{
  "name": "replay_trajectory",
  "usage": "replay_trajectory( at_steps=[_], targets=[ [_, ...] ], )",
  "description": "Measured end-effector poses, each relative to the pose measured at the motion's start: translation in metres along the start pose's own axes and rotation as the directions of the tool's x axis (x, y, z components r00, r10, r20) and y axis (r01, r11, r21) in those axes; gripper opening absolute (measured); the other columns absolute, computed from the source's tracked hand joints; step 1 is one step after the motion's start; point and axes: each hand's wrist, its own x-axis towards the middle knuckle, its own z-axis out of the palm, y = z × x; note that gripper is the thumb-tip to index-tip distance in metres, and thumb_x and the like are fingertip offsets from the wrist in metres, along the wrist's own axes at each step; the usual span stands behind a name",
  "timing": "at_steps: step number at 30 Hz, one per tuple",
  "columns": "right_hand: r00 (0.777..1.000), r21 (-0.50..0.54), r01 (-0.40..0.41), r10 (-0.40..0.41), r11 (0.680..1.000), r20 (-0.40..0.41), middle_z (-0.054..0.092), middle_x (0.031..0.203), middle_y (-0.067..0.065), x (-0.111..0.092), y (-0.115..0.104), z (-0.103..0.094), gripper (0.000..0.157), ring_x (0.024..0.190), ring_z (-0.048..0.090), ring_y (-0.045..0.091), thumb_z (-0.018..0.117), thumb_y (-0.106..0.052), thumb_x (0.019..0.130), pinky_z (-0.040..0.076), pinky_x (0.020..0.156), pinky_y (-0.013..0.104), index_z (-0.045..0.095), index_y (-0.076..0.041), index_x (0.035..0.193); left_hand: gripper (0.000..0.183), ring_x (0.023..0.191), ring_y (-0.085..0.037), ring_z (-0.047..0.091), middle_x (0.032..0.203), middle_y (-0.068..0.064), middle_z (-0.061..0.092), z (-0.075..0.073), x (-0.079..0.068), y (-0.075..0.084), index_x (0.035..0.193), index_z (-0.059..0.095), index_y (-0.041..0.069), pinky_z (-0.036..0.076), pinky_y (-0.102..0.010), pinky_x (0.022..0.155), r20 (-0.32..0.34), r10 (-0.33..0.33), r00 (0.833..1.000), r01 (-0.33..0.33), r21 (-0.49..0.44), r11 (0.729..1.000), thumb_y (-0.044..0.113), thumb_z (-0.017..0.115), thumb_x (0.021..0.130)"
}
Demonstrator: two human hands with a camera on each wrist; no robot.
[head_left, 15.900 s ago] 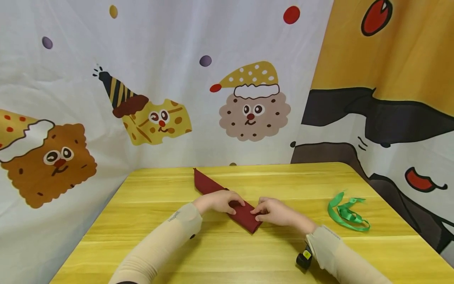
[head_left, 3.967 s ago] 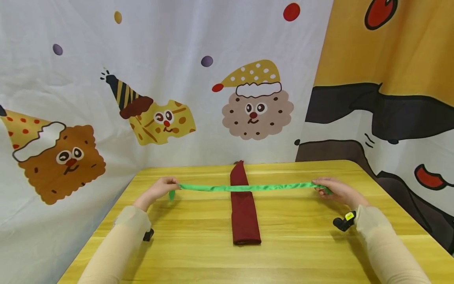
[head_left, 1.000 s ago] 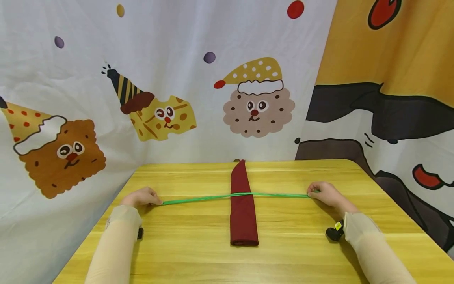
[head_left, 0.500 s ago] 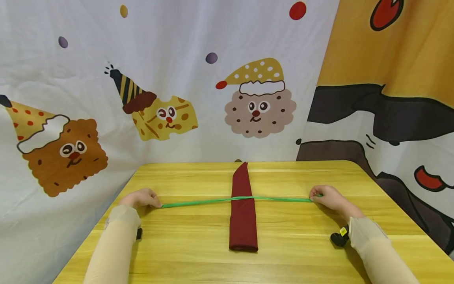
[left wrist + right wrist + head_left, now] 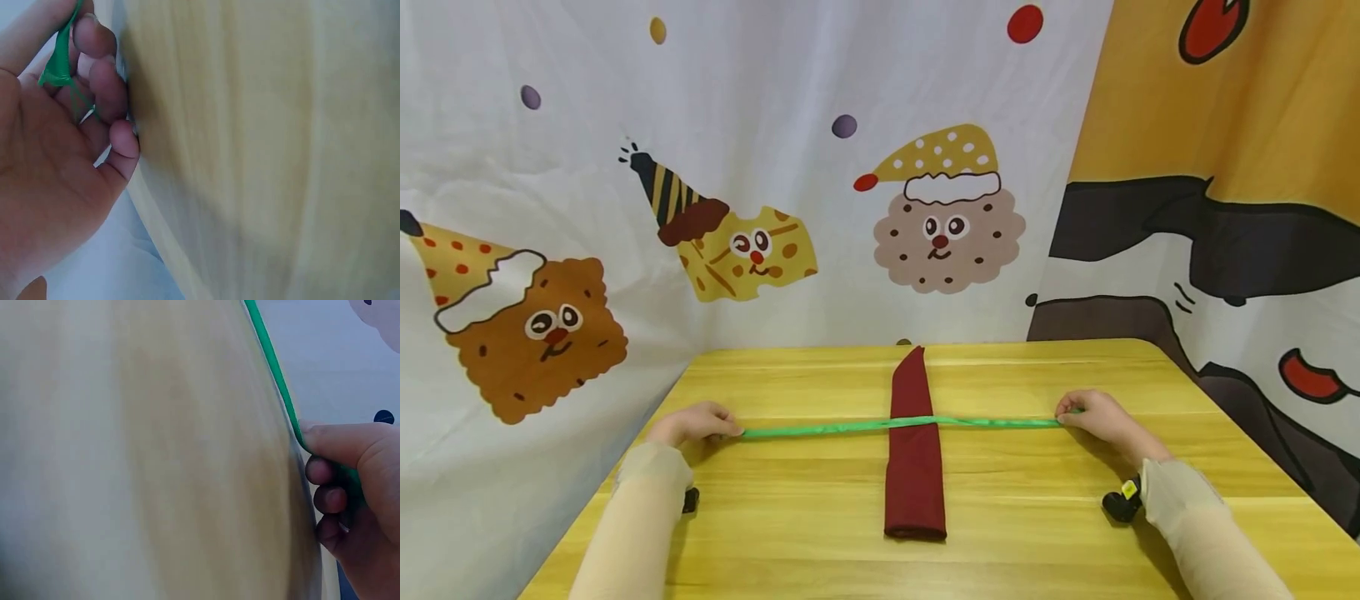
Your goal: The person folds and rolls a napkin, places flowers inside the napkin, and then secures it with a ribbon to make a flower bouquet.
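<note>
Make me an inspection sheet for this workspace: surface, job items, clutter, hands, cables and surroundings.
Surface: wood-grain table, light yellow.
Job items: folded dark red cloth, lying lengthwise away from the person, its far end pointed; green ribbon, stretched crosswise over it, no knot seen. Whether the ribbon touches the cloth is hard to tell.
Clutter: nothing seen.
Hands: left hand pinches the ribbon on the left; right hand pinches it on the right.
Cables: nothing seen.
Surroundings: curtain behind the table, printed with cartoon snack characters.

Some indoor spot, its kind hard to tell; cartoon-print curtain [image 5: 842,200] behind a wood-grain table [image 5: 805,500]
</note>
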Motion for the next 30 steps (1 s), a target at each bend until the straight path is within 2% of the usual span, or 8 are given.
replay_trajectory(
  at_steps=[4, 8, 11, 17, 20, 25, 27, 30],
  targets=[
    [0.999, 0.123, -0.045, 0.047, 0.991, -0.016, 0.06, 0.075, 0.002, 0.004, 0.005, -0.005, 0.013, 0.066, 0.05, 0.016, 0.065, -0.017, 0.094, 0.041, 0.06, 0.029, 0.068, -0.004, 0.093, 0.029, 0.065, -0.017, 0.043, 0.069, -0.002, 0.048, -0.001, 0.007, -0.003, 0.077, 0.054, 0.005, 0.036, -0.033, 0.066, -0.057, 0.029, 0.998, -0.032, -0.064, 0.997, 0.026, 0.061, 0.097],
    [0.995, 0.319, -0.097, 0.103, 0.943, -0.002, 0.059, 0.076, 0.007, 0.011, 0.009, -0.01, 0.024, 0.065, 0.053, 0.015, 0.062, -0.017, 0.096, 0.046, 0.06, 0.027, 0.063, 0.006, 0.102, 0.028, 0.062, -0.016, 0.042, 0.07, -0.004, 0.05, -0.005, 0.013, -0.004, 0.085, 0.06, 0.001, 0.037, -0.033, 0.063, -0.096, 0.051, 0.994, -0.061, -0.101, 0.993, 0.026, 0.061, 0.097],
    [0.991, 0.399, -0.123, 0.135, 0.908, -0.001, 0.062, 0.082, 0.009, 0.016, 0.013, -0.014, 0.028, 0.069, 0.058, 0.014, 0.06, -0.016, 0.097, 0.05, 0.062, 0.027, 0.06, 0.01, 0.107, 0.026, 0.065, -0.019, 0.043, 0.074, -0.007, 0.052, -0.008, 0.017, -0.003, 0.091, 0.062, 0.001, 0.037, -0.035, 0.064, -0.122, 0.046, 0.991, -0.064, -0.141, 0.988, 0.026, 0.061, 0.097],
    [0.98, 0.533, -0.182, 0.196, 0.826, 0.031, 0.065, 0.085, 0.006, 0.022, 0.021, -0.022, 0.026, 0.069, 0.058, 0.013, 0.059, -0.018, 0.098, 0.047, 0.058, 0.026, 0.061, 0.005, 0.11, 0.033, 0.097, -0.03, 0.054, 0.107, -0.011, 0.06, -0.012, 0.024, 0.002, 0.115, 0.06, 0.002, 0.04, -0.042, 0.079, -0.2, 0.038, 0.979, -0.079, -0.201, 0.976, 0.03, 0.06, 0.097],
    [0.982, 0.604, -0.184, 0.178, 0.775, 0.072, 0.066, 0.089, 0.006, 0.025, 0.025, -0.026, 0.023, 0.068, 0.055, 0.012, 0.056, -0.018, 0.1, 0.046, 0.059, 0.026, 0.062, 0.0, 0.114, 0.038, 0.102, -0.034, 0.052, 0.111, -0.012, 0.057, -0.014, 0.026, 0.004, 0.121, 0.054, 0.0, 0.038, -0.043, 0.08, -0.205, 0.035, 0.978, -0.089, -0.258, 0.962, 0.03, 0.059, 0.098],
    [0.984, 0.725, -0.178, 0.117, 0.666, 0.134, 0.063, 0.088, 0.003, 0.027, 0.029, -0.029, 0.019, 0.068, 0.053, 0.011, 0.047, -0.013, 0.104, 0.045, 0.061, 0.026, 0.063, -0.008, 0.112, 0.038, 0.1, -0.037, 0.05, 0.108, -0.01, 0.055, -0.018, 0.027, 0.004, 0.122, 0.049, 0.0, 0.037, -0.043, 0.077, -0.186, 0.062, 0.981, -0.122, -0.333, 0.935, 0.029, 0.058, 0.099],
    [0.985, 0.748, -0.17, 0.089, 0.641, 0.147, 0.061, 0.087, 0.002, 0.028, 0.03, -0.031, 0.021, 0.069, 0.053, 0.01, 0.044, -0.012, 0.104, 0.046, 0.063, 0.026, 0.065, -0.011, 0.108, 0.036, 0.101, -0.038, 0.05, 0.108, -0.008, 0.054, -0.021, 0.027, 0.004, 0.122, 0.048, 0.0, 0.038, -0.044, 0.078, -0.174, 0.086, 0.981, -0.143, -0.347, 0.927, 0.028, 0.056, 0.1],
    [0.985, 0.752, -0.164, 0.068, 0.638, 0.157, 0.061, 0.087, 0.0, 0.031, 0.031, -0.035, 0.026, 0.071, 0.053, 0.01, 0.041, -0.011, 0.105, 0.047, 0.067, 0.027, 0.066, -0.014, 0.102, 0.034, 0.104, -0.04, 0.049, 0.108, -0.005, 0.053, -0.025, 0.027, 0.003, 0.122, 0.048, 0.001, 0.038, -0.045, 0.081, -0.147, 0.116, 0.982, -0.163, -0.367, 0.916, 0.027, 0.054, 0.101]
  ],
)
